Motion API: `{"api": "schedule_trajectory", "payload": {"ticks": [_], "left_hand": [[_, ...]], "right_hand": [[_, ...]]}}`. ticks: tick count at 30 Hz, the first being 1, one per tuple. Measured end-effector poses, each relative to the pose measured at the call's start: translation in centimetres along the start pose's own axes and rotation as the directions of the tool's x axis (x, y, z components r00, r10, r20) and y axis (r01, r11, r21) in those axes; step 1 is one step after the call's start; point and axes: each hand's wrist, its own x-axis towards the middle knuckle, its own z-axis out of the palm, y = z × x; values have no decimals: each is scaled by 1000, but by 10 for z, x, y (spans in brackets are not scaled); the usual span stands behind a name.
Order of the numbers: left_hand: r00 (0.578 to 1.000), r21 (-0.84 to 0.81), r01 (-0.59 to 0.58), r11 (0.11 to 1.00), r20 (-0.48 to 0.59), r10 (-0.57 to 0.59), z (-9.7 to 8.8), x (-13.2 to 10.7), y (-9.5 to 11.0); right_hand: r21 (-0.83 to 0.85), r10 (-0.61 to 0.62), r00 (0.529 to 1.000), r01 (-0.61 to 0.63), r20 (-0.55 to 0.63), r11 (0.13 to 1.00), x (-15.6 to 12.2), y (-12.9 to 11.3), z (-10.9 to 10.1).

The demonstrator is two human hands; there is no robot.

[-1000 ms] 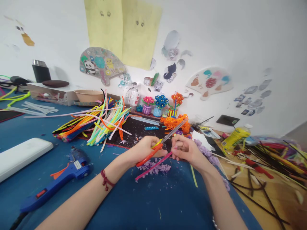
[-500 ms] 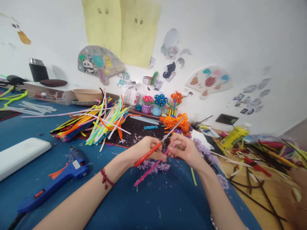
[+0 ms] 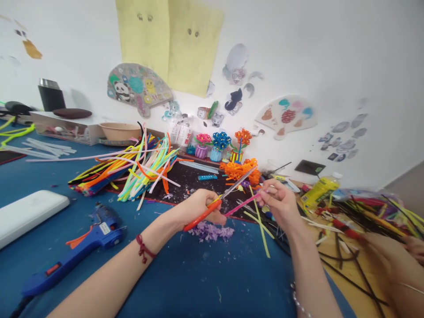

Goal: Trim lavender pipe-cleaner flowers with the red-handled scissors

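Room: we see a white wall [image 3: 298, 57] with two yellow paper sheets [image 3: 168, 44] and a panda paper fan [image 3: 139, 84] stuck on it.
Far edge: pipe-cleaner flowers [image 3: 221, 141] in small pots stand in a row, with an orange pipe-cleaner heap [image 3: 239, 173] just right of them.
Left of hands: a glue gun [image 3: 102, 232] lies on the blue mat [image 3: 172, 278], near a big pipe-cleaner pile [image 3: 142, 172].
Right of hands: a yellow bottle [image 3: 319, 192] and loose black stems [image 3: 351, 260] lie on the wooden table [image 3: 331, 240].
Left hand: the left hand [image 3: 198, 207] is closed round the orange scissors [image 3: 202, 215], blades pointing far and right. We can't tell if the blades are slightly open.
Right hand: the right hand [image 3: 278, 203] pinches the pink stem [image 3: 241, 204] in its fingertips, firmly by the look of it.
Pink stem: it runs from the right fingertips toward the left hand, just under the blades. We can't tell if they touch.
Why held so: we judge the stem is held out straight to keep it by the blades, clear of purple clippings [image 3: 210, 232] below.
Other person: a hand [image 3: 415, 247] comes in at the far right, apart from ours.
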Motion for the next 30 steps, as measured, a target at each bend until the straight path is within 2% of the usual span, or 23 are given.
{"api": "schedule_trajectory", "payload": {"ticks": [6, 10, 14, 17, 21, 25, 30], "left_hand": [[1000, 82, 13, 997, 2, -13, -6, -4, 3], [999, 170, 16, 985, 25, -21, -14, -8, 8], [996, 239, 17, 971, 78, -37, -21, -13, 11], [997, 253, 22, 967, 60, -39, -24, -14, 12], [998, 222, 13, 975, -56, -1, -25, -13, 10], [979, 122, -35, 992, -194, 59, -29, -11, 10], [951, -18, -90, 996, -299, 80, -38, -9, 7]], "right_hand": [[34, -18, 996, 21, -83, 999, 0, 2, -26], [-15, -53, 987, 51, -150, 999, 1, 7, -32], [-65, -43, 987, 33, -157, 997, 7, 18, -18], [-113, -38, 989, 22, -141, 993, 12, 27, -1], [-189, -23, 999, 13, -46, 982, 15, 39, 24], [-306, -43, 998, 56, 48, 950, 15, 50, 44], [-549, -107, 988, 152, 113, 822, 13, 61, 53]]}}
